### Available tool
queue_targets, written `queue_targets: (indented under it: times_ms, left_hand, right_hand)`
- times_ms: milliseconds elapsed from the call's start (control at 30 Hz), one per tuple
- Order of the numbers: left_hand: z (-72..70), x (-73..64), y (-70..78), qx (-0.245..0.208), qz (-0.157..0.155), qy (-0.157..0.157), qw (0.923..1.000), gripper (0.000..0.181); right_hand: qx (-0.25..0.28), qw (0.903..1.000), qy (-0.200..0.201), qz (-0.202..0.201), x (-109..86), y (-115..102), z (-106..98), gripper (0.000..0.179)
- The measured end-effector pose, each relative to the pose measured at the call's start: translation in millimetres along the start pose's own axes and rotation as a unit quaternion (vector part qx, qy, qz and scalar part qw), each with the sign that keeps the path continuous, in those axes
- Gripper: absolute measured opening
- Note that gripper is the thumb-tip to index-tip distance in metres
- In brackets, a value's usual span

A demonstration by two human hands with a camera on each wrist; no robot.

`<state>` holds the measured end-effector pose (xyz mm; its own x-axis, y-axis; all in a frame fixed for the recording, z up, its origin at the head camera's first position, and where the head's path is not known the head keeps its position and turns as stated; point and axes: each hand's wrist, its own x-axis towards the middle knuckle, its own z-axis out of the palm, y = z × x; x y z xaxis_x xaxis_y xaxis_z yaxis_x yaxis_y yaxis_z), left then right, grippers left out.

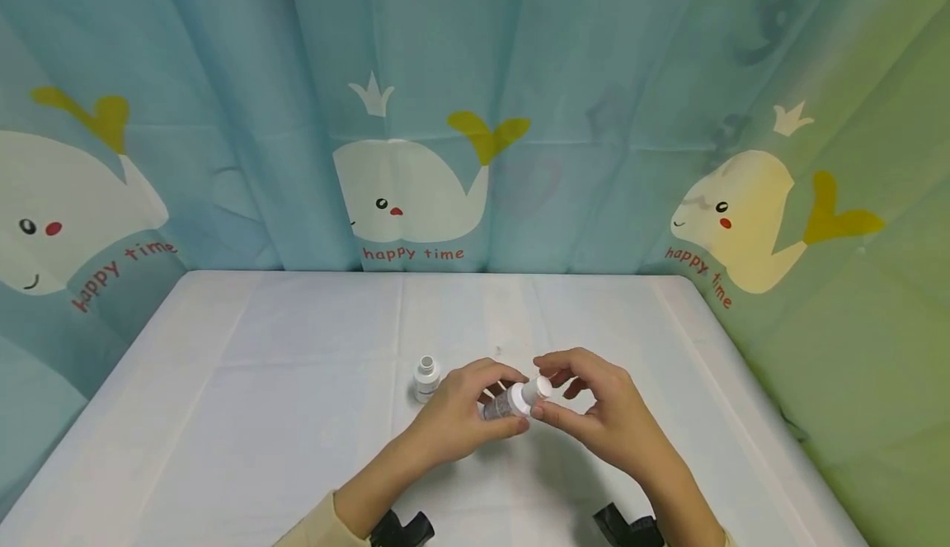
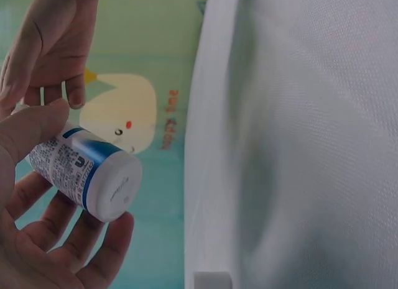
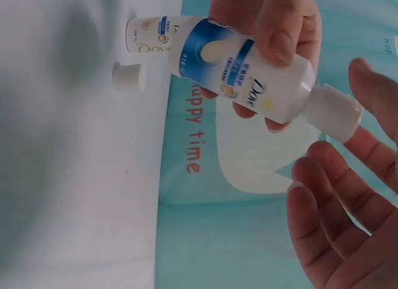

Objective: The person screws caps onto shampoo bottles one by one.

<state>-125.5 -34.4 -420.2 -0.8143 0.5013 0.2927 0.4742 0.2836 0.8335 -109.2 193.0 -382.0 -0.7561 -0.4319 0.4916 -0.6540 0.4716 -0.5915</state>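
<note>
A small white Dove bottle (image 3: 270,77) with a blue-banded label is gripped by my left hand (image 1: 467,407), tilted with its white cap (image 3: 336,112) toward the right. In the left wrist view, the bottle's base (image 2: 118,186) faces the camera. My right hand (image 1: 597,403) is beside the cap, thumb and fingers spread around it; whether a fingertip touches it is hard to tell. Behind the left hand a second white bottle (image 1: 426,380) stands upright on the table, its narrow neck uncapped. Near that bottle lies a loose white cap (image 3: 129,77), hidden in the head view.
A white cloth covers the table (image 1: 297,415). Blue-green curtains (image 1: 594,101) printed with whales hang behind it and along both sides. Black straps or mounts (image 1: 627,526) show under the wrists at the near edge.
</note>
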Motion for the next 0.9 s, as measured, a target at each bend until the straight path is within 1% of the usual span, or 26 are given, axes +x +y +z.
queue_targets:
  times_ms: [67, 167, 300, 500, 667, 733, 900]
  left_hand:
    - [-0.5, -0.2, 0.0, 0.0, -0.001, 0.002, 1.0, 0.036]
    - [-1.5, -0.2, 0.1, 0.001, -0.001, 0.006, 1.0, 0.036]
    - [-1.8, -0.5, -0.3, 0.002, 0.0, 0.008, 1.0, 0.036]
    - [-1.2, -0.9, -0.7, 0.007, 0.007, 0.006, 0.9999, 0.037]
    - [-0.4, -1.1, -1.3, 0.01, 0.007, 0.006, 0.9999, 0.038]
    - [-0.4, -1.0, -1.4, 0.012, 0.006, 0.006, 0.9999, 0.038]
    - [-1.8, -0.8, 0.0, 0.012, 0.001, 0.007, 0.9999, 0.038]
  right_hand:
    - [0.005, 0.9997, -0.003, -0.025, 0.1, -0.1, -1.2, 0.052]
    - [0.024, 0.997, -0.017, -0.071, 0.8, -0.5, -2.8, 0.056]
    - [0.034, 0.994, -0.035, -0.098, 1.5, -1.5, -2.5, 0.053]
    - [0.028, 0.9939, -0.024, -0.104, 2.5, -0.6, 1.5, 0.042]
    - [0.013, 0.995, -0.014, -0.098, 1.9, -0.2, 3.0, 0.038]
    - [0.012, 0.9955, -0.016, -0.092, 1.9, 0.1, 2.9, 0.039]
    - [0.03, 0.995, -0.033, -0.09, 1.7, 1.8, 1.7, 0.051]
